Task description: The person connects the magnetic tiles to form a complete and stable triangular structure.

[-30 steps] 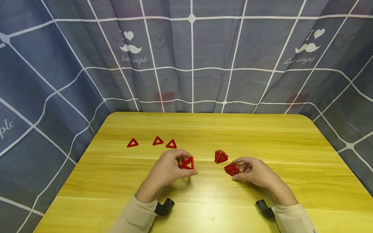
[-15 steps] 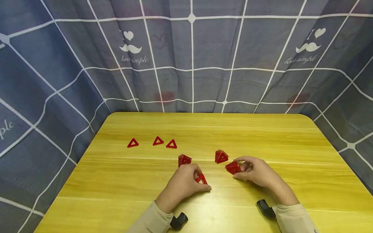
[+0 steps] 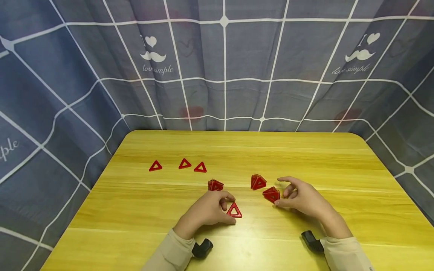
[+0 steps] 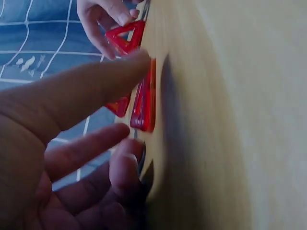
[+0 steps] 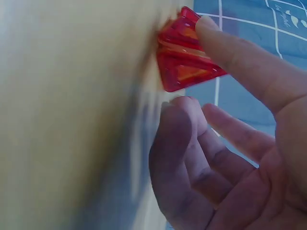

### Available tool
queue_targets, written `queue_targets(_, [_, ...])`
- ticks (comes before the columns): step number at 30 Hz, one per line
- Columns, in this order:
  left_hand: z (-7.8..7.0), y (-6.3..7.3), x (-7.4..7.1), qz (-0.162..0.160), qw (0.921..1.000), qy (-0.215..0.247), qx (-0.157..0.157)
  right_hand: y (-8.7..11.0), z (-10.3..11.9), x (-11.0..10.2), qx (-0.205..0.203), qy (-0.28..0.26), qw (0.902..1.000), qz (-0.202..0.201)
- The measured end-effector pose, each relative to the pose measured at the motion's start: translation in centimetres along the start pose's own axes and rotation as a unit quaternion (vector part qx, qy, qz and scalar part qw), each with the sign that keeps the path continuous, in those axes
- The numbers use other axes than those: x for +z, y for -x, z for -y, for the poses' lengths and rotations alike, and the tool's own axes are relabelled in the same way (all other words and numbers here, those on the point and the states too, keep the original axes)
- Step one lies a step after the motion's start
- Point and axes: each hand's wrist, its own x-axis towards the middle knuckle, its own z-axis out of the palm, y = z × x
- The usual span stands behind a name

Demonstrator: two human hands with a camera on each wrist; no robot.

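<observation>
In the head view my left hand (image 3: 210, 210) is spread around a red see-through triangle frame (image 3: 234, 210) that lies flat on the table. In the left wrist view the thumb and fingers stand apart, with the triangle (image 4: 145, 108) just beyond the thumb. Nearby on the right, a small red pyramid (image 3: 271, 194) built of such triangles stands by my right hand (image 3: 303, 197). The right wrist view shows the thumb at the edge of this pyramid (image 5: 184, 72), the other fingers away from it; whether the thumb touches cannot be told.
Two more red pyramids stand on the yellow wooden table (image 3: 305, 150): one (image 3: 258, 182) behind the right-hand one, another (image 3: 215, 185) behind my left hand. Three loose triangles (image 3: 155, 166) lie at the back left. A grey-blue checked curtain (image 3: 251, 56) hangs beyond the table.
My left hand came from the left pyramid toward the front with a triangle, set it flat and loosened its fingers. My right fingers opened away from the right-hand pyramid.
</observation>
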Motion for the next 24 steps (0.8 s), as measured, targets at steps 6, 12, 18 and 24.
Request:
queue_targets(6, [0.5,-0.1,-0.4,0.010,0.9998,0.015,0.011,0.5,1.5,-0.4,0.003,0.001,0.9996,-0.028])
queue_targets(12, [0.6,0.0,-0.8,0.017,0.9994,0.027,0.011,1.2,3.8,1.0,-0.070,0.009,0.9969,-0.033])
queue_targets(18, [0.9,0.7,-3.7,0.047,0.9922,0.112,0.028,1.3,4.9,3.7,-0.127,-0.002,0.9915,0.029])
queue_targets(24, [3.1,1.6,-7.2,-0.031,0.9887,0.146,0.014,0.6,5.4,6.6,-0.105,-0.015,0.9931,0.050])
